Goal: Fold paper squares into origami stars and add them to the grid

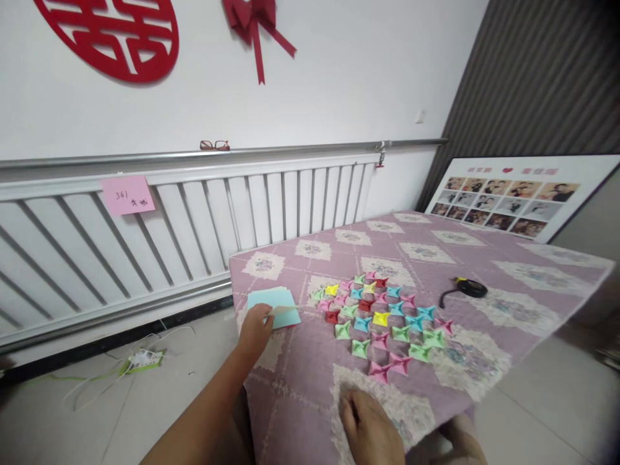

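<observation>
My left hand (256, 327) is over a stack of light-blue paper squares (272, 298) at the table's left edge. Its fingers pinch a thin pale cream sheet of paper (285, 310), seen nearly edge-on above the stack. Near the front edge, my right hand (371, 423) rests on the tablecloth, fingers curled in a loose fist, with nothing seen in it. Beyond it, several small folded paper pieces stand in slanting rows, among them a yellow one (381, 319), a green one (360, 349) and a pink one (379, 372).
A black cable or tape-like coil (471, 287) lies right of the folded pieces on the purple patterned tablecloth (305, 387). A white radiator (252, 210) runs along the wall. A power strip (143, 360) with loose cords is on the floor at left. A photo board (520, 194) leans behind.
</observation>
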`<control>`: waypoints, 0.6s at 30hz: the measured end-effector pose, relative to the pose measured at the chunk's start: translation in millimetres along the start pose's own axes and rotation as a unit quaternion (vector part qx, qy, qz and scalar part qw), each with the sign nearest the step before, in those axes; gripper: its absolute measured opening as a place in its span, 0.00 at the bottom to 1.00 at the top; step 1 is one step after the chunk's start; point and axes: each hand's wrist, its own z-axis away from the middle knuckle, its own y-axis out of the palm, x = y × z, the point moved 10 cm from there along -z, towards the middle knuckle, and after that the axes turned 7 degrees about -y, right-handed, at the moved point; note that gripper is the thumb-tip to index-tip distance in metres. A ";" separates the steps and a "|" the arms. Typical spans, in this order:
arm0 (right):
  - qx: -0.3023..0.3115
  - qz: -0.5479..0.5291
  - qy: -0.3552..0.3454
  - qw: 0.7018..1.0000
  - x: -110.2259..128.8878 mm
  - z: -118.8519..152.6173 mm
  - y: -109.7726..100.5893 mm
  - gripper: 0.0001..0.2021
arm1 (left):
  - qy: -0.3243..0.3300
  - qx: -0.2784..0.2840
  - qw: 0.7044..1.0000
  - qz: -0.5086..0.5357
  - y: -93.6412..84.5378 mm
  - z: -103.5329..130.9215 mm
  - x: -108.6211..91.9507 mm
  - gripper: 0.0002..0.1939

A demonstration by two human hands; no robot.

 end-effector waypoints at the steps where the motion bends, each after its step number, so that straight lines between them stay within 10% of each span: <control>1: -0.002 -0.001 -0.001 1.000 0.8 0.3 -0.8 0.13 | 0.017 0.000 1.000 0.022 0.7 14.3 -7.9 0.07; 10: 0.004 -0.061 0.068 0.996 -11.6 6.3 0.3 0.24 | 0.089 0.073 0.977 0.177 35.8 151.7 -44.4 0.11; 18: 0.035 -0.210 -0.058 0.975 15.5 10.2 -9.9 0.14 | 0.052 0.124 0.976 0.172 37.7 164.6 -26.5 0.09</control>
